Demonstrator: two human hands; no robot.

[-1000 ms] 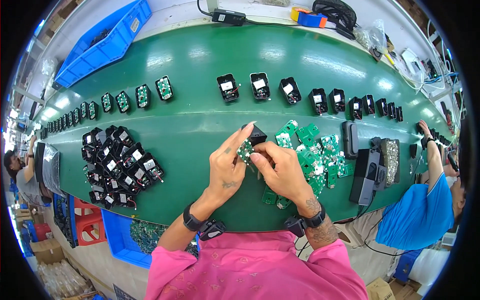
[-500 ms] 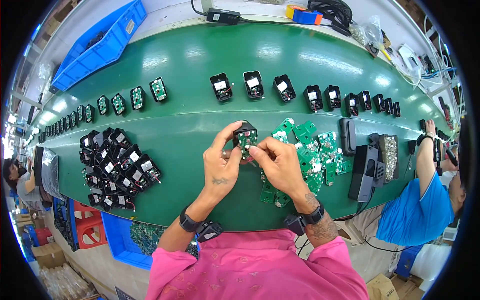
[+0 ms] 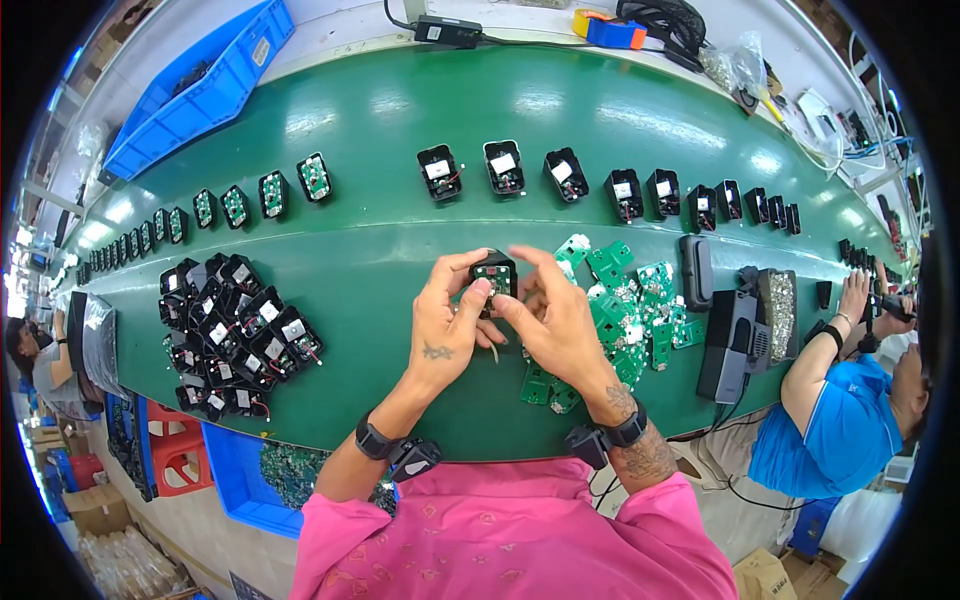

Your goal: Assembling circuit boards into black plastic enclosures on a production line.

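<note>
Between my hands, above the table's near half, is a small black plastic housing [image 3: 480, 256] with a green circuit board [image 3: 494, 272] at its open face. My left hand [image 3: 442, 312] grips the housing from the left, its thumb pressing on the board. From the right, my right hand [image 3: 553, 318] holds the lower side, thumb on the board's lower part and index finger raised off the far corner. Right of it lies a loose heap of green circuit boards [image 3: 625, 310]. Left of my left hand is a pile of black housings [image 3: 225, 325] with white parts and wires inside.
Housings with boards [image 3: 314, 178] run in a row to the far left; open housings [image 3: 503, 168] line the right. A dark device [image 3: 728, 345] and a tray of small parts [image 3: 782, 315] stand right. A blue bin [image 3: 200, 90] sits back left. Another person [image 3: 825, 420] works at right.
My left thumb has moved onto the board. My right index finger has lifted and straightened. The board sits lower in the housing. The person at right has drawn their arm in.
</note>
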